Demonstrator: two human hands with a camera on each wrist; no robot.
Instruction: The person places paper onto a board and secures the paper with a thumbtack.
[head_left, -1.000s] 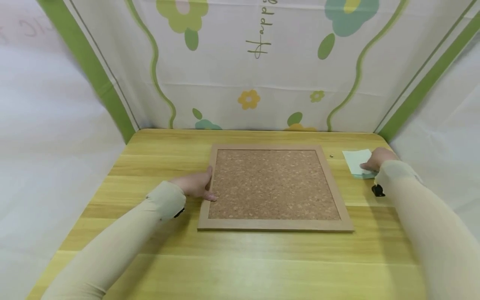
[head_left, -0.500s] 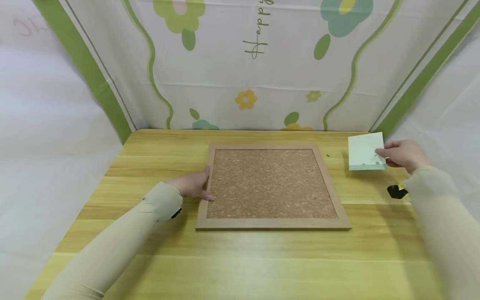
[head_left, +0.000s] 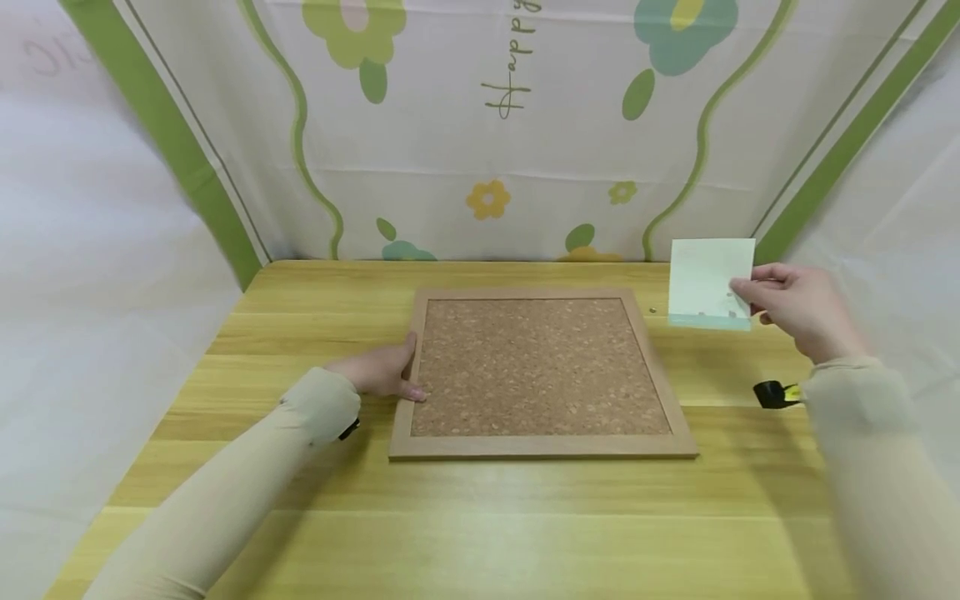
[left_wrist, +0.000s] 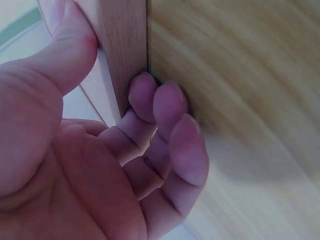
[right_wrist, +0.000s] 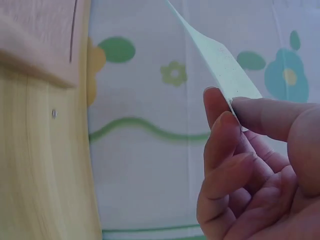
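Observation:
A framed corkboard [head_left: 540, 367] lies flat on the wooden table. My left hand [head_left: 372, 370] grips its left edge: in the left wrist view the thumb [left_wrist: 75, 45] lies over the wooden frame [left_wrist: 122, 40], and curled fingers [left_wrist: 187, 150] press at its side, down by the tabletop. Raised above the table at the right, my right hand [head_left: 806, 310] pinches a pale green paper note [head_left: 708, 279] by its right side, between thumb and fingers. A darker strip and a few small marks run near the note's lower edge. Seen from the right wrist, the note [right_wrist: 220, 60] tilts nearly edge-on.
One tiny shiny object [head_left: 652, 311], too small to identify, sits on the table [head_left: 525, 533] right of the corkboard. A flowered curtain [head_left: 420, 125] hangs behind the table's back edge, with white fabric at both sides. A black and yellow device [head_left: 776, 394] shows at my right wrist.
My right hand has lifted the note off the table at the right, then raised it further and shifted it slightly left. The left hand has stayed on the corkboard's edge.

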